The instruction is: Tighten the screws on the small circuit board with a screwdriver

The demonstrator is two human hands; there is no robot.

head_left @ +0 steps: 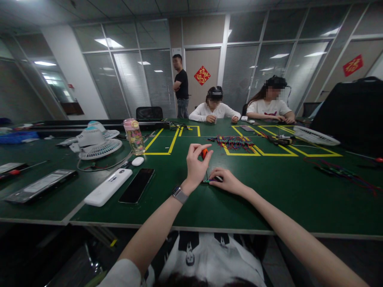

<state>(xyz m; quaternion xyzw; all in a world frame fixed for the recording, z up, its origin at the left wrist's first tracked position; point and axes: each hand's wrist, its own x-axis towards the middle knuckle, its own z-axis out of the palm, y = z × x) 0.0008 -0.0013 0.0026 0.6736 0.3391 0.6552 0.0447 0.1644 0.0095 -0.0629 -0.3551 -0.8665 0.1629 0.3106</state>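
My left hand [196,165] is closed around the orange-and-black handle of a screwdriver [204,153]. The screwdriver stands upright, its thin shaft pointing down at a small green circuit board [206,181] on the table. Whether the tip touches the board I cannot tell. My right hand [226,180] rests low on the table with its fingers closed on the right side of that board. A dark piece shows between those fingers, too small to name. Beyond my hands lies a pile of circuit boards with red and blue wires [235,143].
The green table [167,211] carries yellow tape outlines. To my left are a black phone [137,185], a white power bank [108,187], a water bottle [134,137] and white fans [98,141]. More wired boards [344,171] lie at right. Two people sit opposite; another stands behind.
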